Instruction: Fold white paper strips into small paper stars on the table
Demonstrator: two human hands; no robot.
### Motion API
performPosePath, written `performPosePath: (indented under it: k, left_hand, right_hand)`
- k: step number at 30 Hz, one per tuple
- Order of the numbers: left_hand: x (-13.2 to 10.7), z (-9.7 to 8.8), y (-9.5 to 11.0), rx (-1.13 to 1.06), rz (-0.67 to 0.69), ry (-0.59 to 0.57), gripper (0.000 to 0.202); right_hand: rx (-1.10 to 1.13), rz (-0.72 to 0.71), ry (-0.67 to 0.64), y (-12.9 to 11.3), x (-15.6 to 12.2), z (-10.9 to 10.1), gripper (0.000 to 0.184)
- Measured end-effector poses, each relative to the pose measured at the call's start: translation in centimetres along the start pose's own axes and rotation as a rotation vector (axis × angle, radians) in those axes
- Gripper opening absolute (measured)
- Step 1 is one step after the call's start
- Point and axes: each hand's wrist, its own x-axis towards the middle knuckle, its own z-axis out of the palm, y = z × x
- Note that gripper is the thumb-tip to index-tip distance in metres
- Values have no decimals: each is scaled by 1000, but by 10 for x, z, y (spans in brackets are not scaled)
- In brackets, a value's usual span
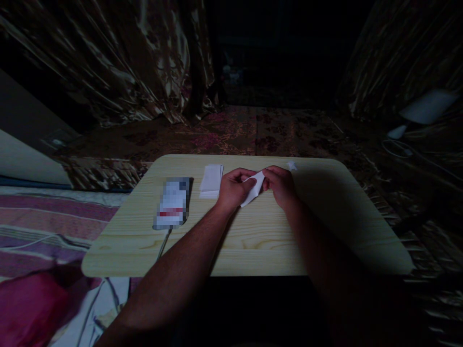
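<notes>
A folded piece of white paper [253, 189] is held between both hands, just above the wooden table [260, 241]. My left hand [234, 187] is closed on its left side, with the thumb lying across the paper. My right hand [280, 183] pinches the upper right corner; some of its fingers are hidden behind the sheet. Beside my left hand lies a small stack of white paper [211, 180]. Past my right hand, near the far edge, is a small white folded paper piece [291, 165], whose exact shape I cannot make out.
A phone [171, 203], blurred out, lies on the table's left with a cable [164, 245] running off the near edge. A striped bed cover [65, 212] and a pink cloth [32, 308] are at left. A white lamp [428, 107] stands at right; curtains [155, 58] hang behind.
</notes>
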Motion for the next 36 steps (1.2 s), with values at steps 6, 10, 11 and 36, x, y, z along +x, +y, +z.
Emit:
performPosePath:
  k: [6, 10, 11, 36]
  left_hand:
    - [0, -1, -1, -5, 0, -11, 25]
    - [0, -2, -2, 16, 19, -12, 24]
    - [0, -2, -2, 26, 22, -12, 24]
    - [1, -2, -1, 30, 22, 12, 25]
  right_hand:
    - [-3, 22, 4, -1, 0, 1, 23]
    - [-10, -13, 44, -2, 0, 1, 21]
    - [-13, -24, 57, -3, 0, 1, 20]
    - [-77, -41, 102, -10, -4, 3, 12]
